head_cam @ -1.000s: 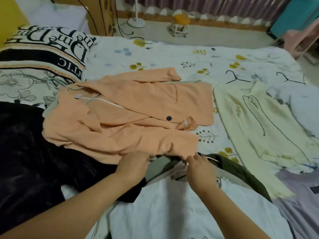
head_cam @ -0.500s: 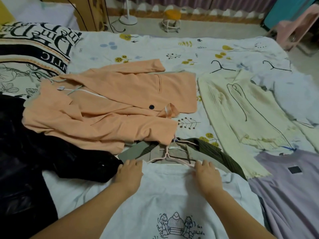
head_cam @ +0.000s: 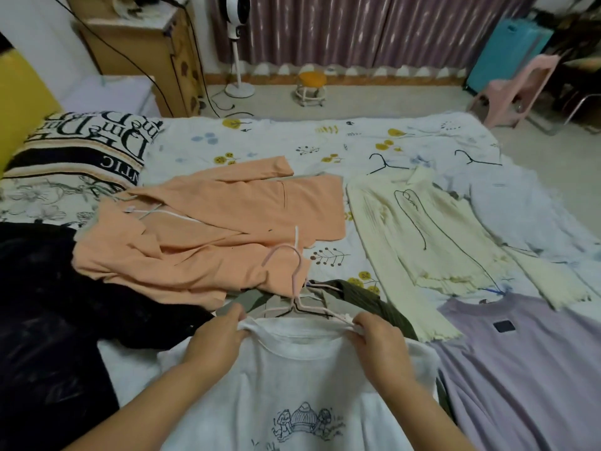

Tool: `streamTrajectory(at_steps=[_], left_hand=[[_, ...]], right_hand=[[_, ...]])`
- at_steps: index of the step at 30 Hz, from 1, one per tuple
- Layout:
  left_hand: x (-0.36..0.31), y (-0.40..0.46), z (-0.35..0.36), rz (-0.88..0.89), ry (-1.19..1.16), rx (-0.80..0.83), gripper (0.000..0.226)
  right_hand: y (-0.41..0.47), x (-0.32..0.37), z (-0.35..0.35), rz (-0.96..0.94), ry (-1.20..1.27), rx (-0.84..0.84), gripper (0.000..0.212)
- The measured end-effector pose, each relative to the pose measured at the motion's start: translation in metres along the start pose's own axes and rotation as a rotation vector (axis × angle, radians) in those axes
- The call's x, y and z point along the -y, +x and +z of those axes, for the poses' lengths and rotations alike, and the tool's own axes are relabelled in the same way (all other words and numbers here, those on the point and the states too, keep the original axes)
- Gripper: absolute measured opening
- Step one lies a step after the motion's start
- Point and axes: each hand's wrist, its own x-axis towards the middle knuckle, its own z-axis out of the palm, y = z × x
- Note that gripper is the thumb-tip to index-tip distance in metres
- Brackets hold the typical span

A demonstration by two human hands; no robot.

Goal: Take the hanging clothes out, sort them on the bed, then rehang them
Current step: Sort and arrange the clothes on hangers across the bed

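A white T-shirt with a small cartoon print lies nearest me on the bed. My left hand grips its left shoulder at the neckline and my right hand grips the right shoulder. A pink hanger sticks up out of the collar between my hands. Behind it lie an orange jacket with a white hanger inside, and an olive green garment partly under the T-shirt. A cream top, a lilac T-shirt and a pale blue garment are spread to the right.
A black garment is heaped at the left. Two black hangers lie on the floral sheet farther back. A lettered pillow sits at the far left. Beyond the bed stand a fan, a small stool and a pink chair.
My hands left the orange jacket's hem and came back to the white T-shirt. They now grip its shoulders, and the pink hanger's hook has risen above the collar.
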Motion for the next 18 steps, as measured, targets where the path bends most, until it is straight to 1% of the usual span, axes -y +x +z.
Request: streamTrajectory(at_steps=[5,8,11,13,15,17,18], left_hand=[[-0.007,-0.045,-0.049,0.064,-0.163,-0.135,0.014],[-0.009,-0.081,-0.078,0.096,-0.176,-0.182,0.01],[-0.009,-0.126,-0.102,0.129,-0.197,-0.22,0.019],[-0.01,-0.16,-0.116,0.148,-0.232,-0.231,0.023],[-0.011,-0.193,-0.129,0.161,-0.254,-0.223,0.012],[-0.013,-0.222,-0.139,0.181,-0.23,-0.182,0.031],[-0.014,-0.236,-0.144,0.196,-0.227,-0.157,0.031]], right_hand=[[-0.027,0.033,-0.042,-0.023,0.041,-0.131,0.009],[-0.054,0.057,-0.065,-0.051,0.014,-0.176,0.011],[-0.091,0.078,-0.088,-0.078,0.006,-0.226,0.011],[-0.12,0.091,-0.101,-0.08,0.026,-0.259,0.01],[-0.151,0.102,-0.115,-0.076,0.044,-0.282,0.01],[-0.179,0.11,-0.128,-0.061,0.057,-0.308,0.01],[-0.193,0.113,-0.134,-0.052,0.064,-0.327,0.011]])
